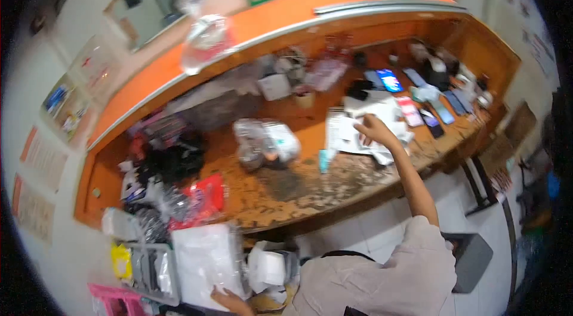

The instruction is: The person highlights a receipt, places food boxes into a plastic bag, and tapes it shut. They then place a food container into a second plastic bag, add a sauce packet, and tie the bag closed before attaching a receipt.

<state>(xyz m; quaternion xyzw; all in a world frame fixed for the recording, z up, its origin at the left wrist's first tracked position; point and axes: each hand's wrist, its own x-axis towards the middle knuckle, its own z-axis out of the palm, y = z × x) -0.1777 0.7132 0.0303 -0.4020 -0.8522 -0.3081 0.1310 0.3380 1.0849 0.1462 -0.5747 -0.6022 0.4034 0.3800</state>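
Note:
My right hand (376,130) is over a spread of loose white papers (382,107) on the wooden desk. Its fingers are bent and appear pinched on the edge of a white paper (348,130); blur softens the detail. A small light-blue item (323,161) lies near the papers' left corner. Low in the view, my left hand (230,301) rests with fingers apart on a large white pack in clear plastic (206,259). Several phones lie right of the papers, among them a lit one (390,80) and a pink-screened one (409,111).
A clear plastic bag with white contents (268,143) sits mid-desk. Red plastic (206,196) and black bags (173,158) crowd the left end. A grey tray (170,274) stands beside the white pack. An orange shelf (274,14) runs above; a grey stool (474,262) stands behind.

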